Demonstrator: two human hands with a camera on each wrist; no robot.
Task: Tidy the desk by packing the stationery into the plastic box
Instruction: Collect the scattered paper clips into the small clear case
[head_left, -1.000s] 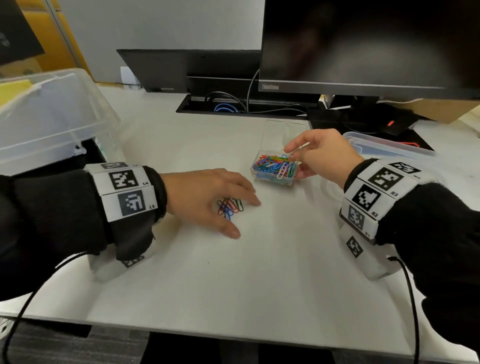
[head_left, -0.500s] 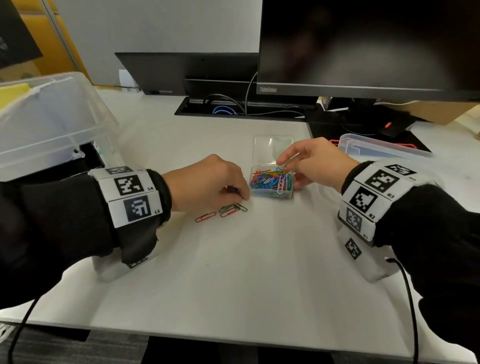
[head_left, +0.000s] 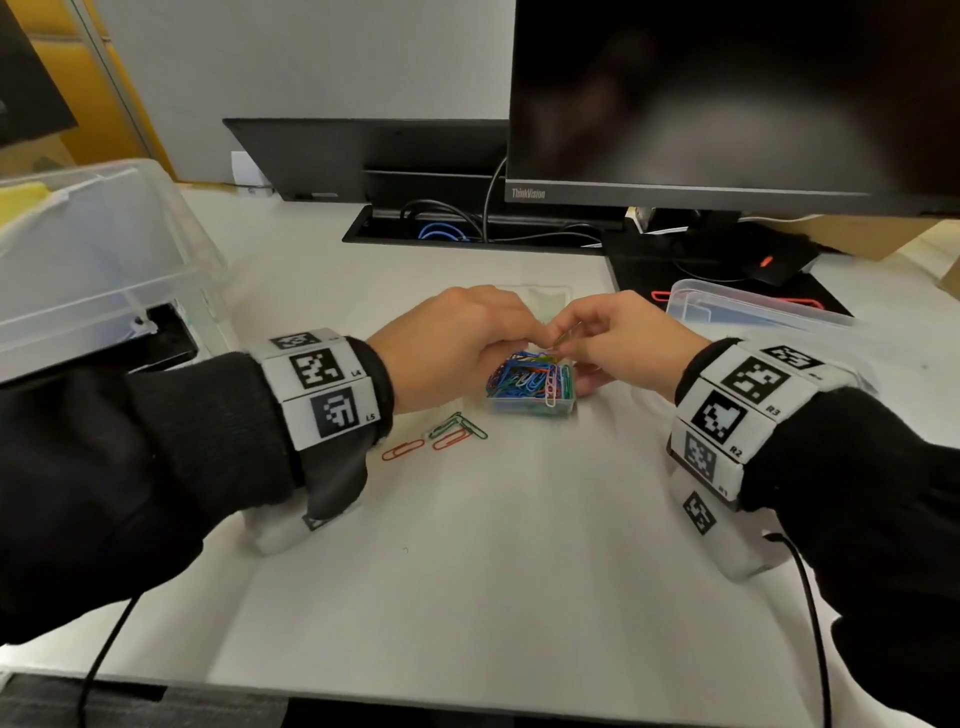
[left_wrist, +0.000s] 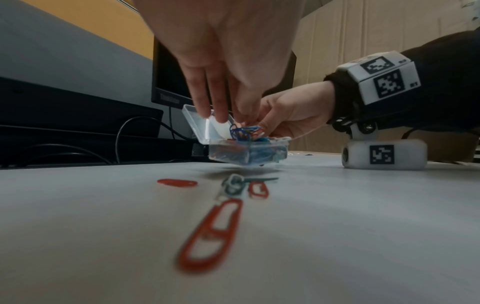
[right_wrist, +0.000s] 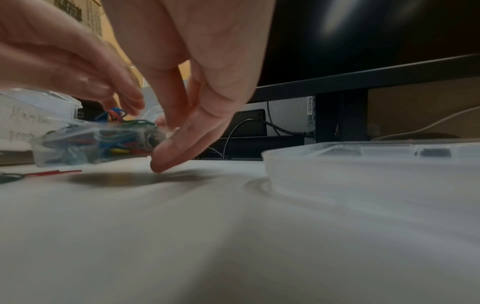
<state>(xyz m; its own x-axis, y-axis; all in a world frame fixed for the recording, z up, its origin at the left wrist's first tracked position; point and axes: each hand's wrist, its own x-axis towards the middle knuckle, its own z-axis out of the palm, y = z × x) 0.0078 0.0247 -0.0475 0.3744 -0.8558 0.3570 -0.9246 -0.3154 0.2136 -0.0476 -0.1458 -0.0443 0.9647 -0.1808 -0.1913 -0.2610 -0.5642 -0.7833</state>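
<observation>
- Big clear plastic box (head_left: 98, 260) sits at the far left of the bench (head_left: 467, 571), around 9 o'clock from the hands. It's well apart from everything else.
- Loose paper clips (head_left: 441, 434), red and green, lie on the bench at about 7 o'clock from the little clip case, just under the left wrist.
- Left hand (head_left: 452, 348) has its fingers bunched, tips down in the heap of coloured clips (left_wrist: 244, 131). It looks like it's pinching a few, but the blur makes it hard to be sure.
- Little clear clip case (head_left: 532, 387) is dead centre with its lid (left_wrist: 200, 123) flipped up. It's stuffed with clips.
- Right hand (head_left: 618, 343) holds the case on its 3 o'clock side, thumb and fingers curled round it, little finger (right_wrist: 176, 152) down at the bench.
- A flat clear lid (head_left: 753, 312) lies at 2 o'clock, near the monitor (head_left: 727, 98).
</observation>
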